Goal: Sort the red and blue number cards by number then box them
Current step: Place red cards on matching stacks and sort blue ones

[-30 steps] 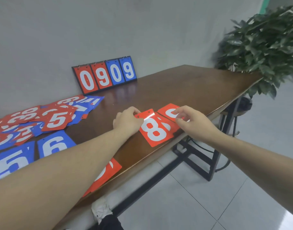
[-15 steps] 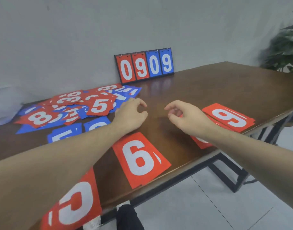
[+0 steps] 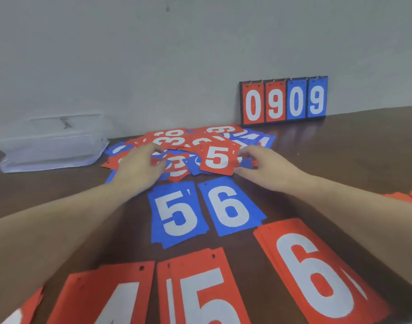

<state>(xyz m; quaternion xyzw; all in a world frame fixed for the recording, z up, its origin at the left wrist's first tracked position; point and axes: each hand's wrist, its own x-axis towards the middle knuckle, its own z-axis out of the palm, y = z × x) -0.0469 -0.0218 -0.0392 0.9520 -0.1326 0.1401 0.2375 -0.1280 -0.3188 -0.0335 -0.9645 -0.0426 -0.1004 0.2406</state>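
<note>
Nearest on the brown table point(image 3: 354, 146) lie red stacks showing 4 point(image 3: 111, 298), 5 point(image 3: 200, 288) and 6 point(image 3: 317, 272); just beyond them sit a blue 5 stack point(image 3: 177, 213) and a blue 6 card point(image 3: 230, 206). Beyond those, the right hand point(image 3: 265, 167) pinches a red 5 card point(image 3: 217, 159) atop the unsorted pile point(image 3: 191, 141), while the left hand point(image 3: 139, 167) rests loosely curled on that pile. Left of the pile stands a clear plastic box point(image 3: 53, 143); behind it on the right a scoreboard point(image 3: 284, 100) reads 0909

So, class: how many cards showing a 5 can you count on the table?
3: a red 5 on the mixed pile, a blue 5 beside the blue 6, a red 5 at the near edge. The pile may hide more.
</note>
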